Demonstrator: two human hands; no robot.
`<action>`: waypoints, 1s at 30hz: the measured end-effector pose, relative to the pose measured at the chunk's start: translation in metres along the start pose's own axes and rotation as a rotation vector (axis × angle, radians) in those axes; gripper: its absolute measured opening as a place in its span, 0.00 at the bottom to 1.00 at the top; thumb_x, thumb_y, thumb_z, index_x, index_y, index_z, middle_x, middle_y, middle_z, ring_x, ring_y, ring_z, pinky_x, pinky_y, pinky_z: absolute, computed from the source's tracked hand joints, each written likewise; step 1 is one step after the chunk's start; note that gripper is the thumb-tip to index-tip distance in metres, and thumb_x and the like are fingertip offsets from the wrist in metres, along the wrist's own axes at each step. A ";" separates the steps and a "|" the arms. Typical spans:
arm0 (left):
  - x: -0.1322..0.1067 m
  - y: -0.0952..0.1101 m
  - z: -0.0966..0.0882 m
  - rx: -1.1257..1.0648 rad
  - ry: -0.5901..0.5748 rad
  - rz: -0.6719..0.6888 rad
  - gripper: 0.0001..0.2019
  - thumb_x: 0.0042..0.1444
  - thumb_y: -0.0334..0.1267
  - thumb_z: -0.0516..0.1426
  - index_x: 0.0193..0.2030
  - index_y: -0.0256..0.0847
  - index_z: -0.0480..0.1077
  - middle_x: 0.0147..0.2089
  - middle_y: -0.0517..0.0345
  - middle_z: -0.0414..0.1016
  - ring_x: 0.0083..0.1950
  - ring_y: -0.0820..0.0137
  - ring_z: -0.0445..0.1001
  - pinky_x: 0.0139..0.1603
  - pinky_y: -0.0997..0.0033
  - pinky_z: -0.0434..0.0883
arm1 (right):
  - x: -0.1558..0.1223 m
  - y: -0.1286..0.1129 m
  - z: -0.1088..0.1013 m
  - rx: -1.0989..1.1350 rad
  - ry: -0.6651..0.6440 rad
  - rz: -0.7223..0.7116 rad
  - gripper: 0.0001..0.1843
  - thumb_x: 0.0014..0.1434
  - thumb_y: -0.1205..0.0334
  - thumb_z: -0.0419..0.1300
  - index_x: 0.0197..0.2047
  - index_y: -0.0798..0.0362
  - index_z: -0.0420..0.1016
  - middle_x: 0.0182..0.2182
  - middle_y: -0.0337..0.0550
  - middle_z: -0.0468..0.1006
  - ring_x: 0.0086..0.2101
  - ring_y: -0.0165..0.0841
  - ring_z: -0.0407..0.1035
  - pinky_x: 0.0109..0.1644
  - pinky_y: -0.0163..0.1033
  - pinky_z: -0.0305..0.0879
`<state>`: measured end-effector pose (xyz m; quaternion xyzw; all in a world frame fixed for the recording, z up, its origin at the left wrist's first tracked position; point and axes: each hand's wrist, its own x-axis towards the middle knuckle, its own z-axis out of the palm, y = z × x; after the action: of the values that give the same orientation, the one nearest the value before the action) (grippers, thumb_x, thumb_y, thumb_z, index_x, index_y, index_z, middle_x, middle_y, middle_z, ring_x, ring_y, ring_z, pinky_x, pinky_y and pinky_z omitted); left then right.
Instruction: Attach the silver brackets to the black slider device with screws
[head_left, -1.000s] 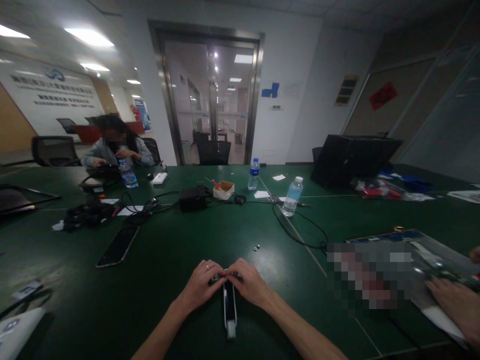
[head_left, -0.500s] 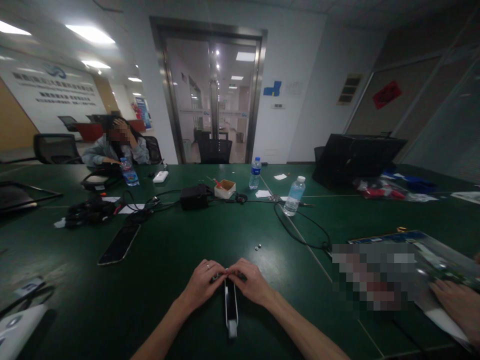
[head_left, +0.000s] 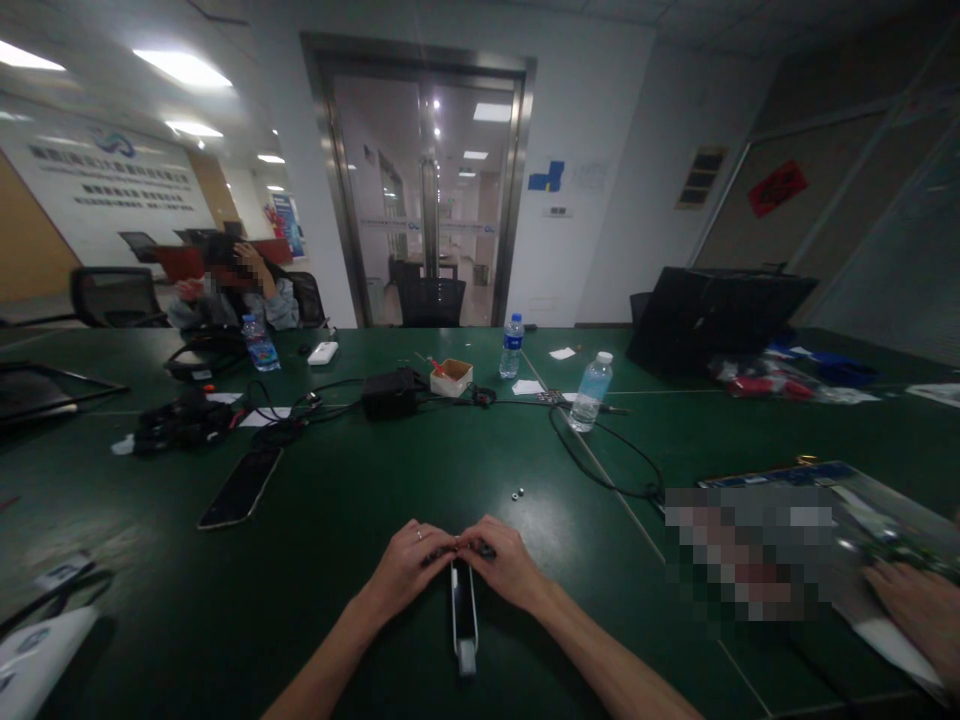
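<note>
At the far left of the green table, a white box lies partly out of view. Beyond it sits a tangle of black gear, and across the table a person sits with one hand raised to the head. A phone lies flat, dark screen up, on my side of the tangle. Farther back stand a water bottle and, just beside it, a small white box; then comes a black box among cables.

My left hand has its fingers bent and pinched together at the far end of a narrow case, which lies lengthwise in front of me, its pale near end toward me. Well behind it is a little carton with something red inside. My right hand pinches at the same end, its fingertips meeting those of the left. A dark piece shows under its fingers; I cannot tell what it is.

Just beyond lie two tiny metal bits. Farther right stands a clear bottle near a looping black cable, and at the edge another person's hand rests on a flat panel, partly blurred out.
</note>
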<state>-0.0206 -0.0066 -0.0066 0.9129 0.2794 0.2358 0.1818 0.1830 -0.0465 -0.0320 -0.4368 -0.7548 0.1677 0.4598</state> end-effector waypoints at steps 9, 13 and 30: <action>0.001 0.003 -0.004 0.014 0.005 -0.019 0.10 0.63 0.36 0.53 0.47 0.42 0.73 0.44 0.53 0.78 0.44 0.66 0.75 0.47 0.65 0.68 | 0.002 -0.010 -0.008 -0.005 -0.040 0.020 0.06 0.61 0.63 0.57 0.39 0.52 0.76 0.30 0.41 0.77 0.33 0.31 0.70 0.38 0.36 0.67; 0.000 -0.007 -0.006 0.020 0.035 -0.060 0.09 0.61 0.36 0.54 0.45 0.41 0.73 0.42 0.54 0.77 0.43 0.66 0.74 0.46 0.66 0.68 | 0.004 -0.011 -0.013 -0.048 -0.019 0.000 0.07 0.61 0.64 0.56 0.38 0.53 0.74 0.30 0.43 0.77 0.33 0.31 0.70 0.39 0.37 0.66; 0.002 -0.006 -0.015 0.005 -0.125 -0.213 0.07 0.57 0.36 0.55 0.41 0.42 0.73 0.38 0.58 0.75 0.35 0.69 0.70 0.40 0.69 0.66 | 0.007 -0.001 -0.033 -0.203 -0.211 0.050 0.07 0.54 0.72 0.58 0.36 0.53 0.74 0.31 0.40 0.76 0.35 0.32 0.67 0.41 0.37 0.62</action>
<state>-0.0303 0.0023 0.0037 0.8914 0.3634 0.1571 0.2204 0.2091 -0.0463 -0.0099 -0.4798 -0.8008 0.1470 0.3270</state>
